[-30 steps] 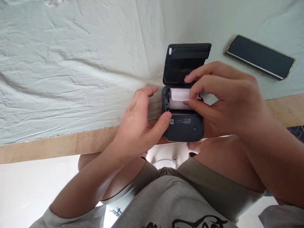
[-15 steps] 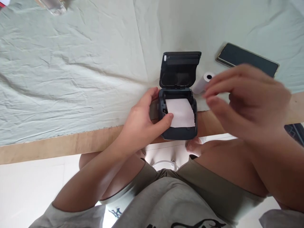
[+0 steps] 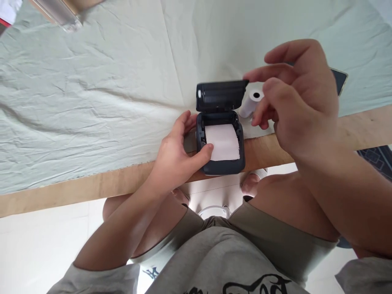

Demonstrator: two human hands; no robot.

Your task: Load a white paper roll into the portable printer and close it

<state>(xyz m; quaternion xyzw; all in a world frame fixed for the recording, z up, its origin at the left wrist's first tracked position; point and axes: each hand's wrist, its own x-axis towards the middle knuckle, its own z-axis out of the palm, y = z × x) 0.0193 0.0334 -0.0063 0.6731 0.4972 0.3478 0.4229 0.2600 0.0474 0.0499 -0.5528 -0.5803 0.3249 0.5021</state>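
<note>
Left of centre: bare left hand, grip around left edge of dark, boxy plastic printer. Centre: raised black plastic lid, long axis crosswise. Right of centre: bare right hand, nearer to lid, grip wide and unladen, fingertip at lid's right corner.

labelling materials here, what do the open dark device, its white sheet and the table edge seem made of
Device: probably plastic, satin, smoothly moulded edges. Sheet: likely paper, matt white, ragged end. Table edge: seemingly wood, satin, faint grain streaks.
</note>
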